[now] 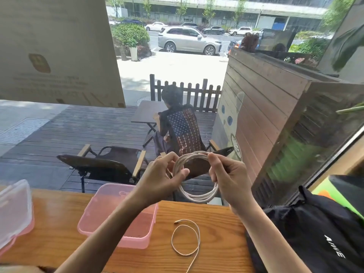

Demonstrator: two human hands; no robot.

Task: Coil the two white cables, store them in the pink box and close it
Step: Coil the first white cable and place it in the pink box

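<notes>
Both hands hold one white cable (pixel 199 195) wound into a coil of several loops, raised above the far edge of the wooden table (pixel 59 233). My left hand (pixel 163 174) pinches the coil's left side, and my right hand (pixel 228 174) grips its right side. A second white cable (pixel 186 238) lies loose on the table in a single loop, its tail running toward the near edge. The pink box (pixel 118 219) stands open on the table under my left forearm, with nothing visible inside. Its lid (pixel 13 211) rests at the far left.
A black bag (pixel 315 233) with white lettering sits at the table's right end. Behind the table is a window onto a wooden deck with folding chairs (pixel 102 164), and a seated person (pixel 181 125) with their back turned.
</notes>
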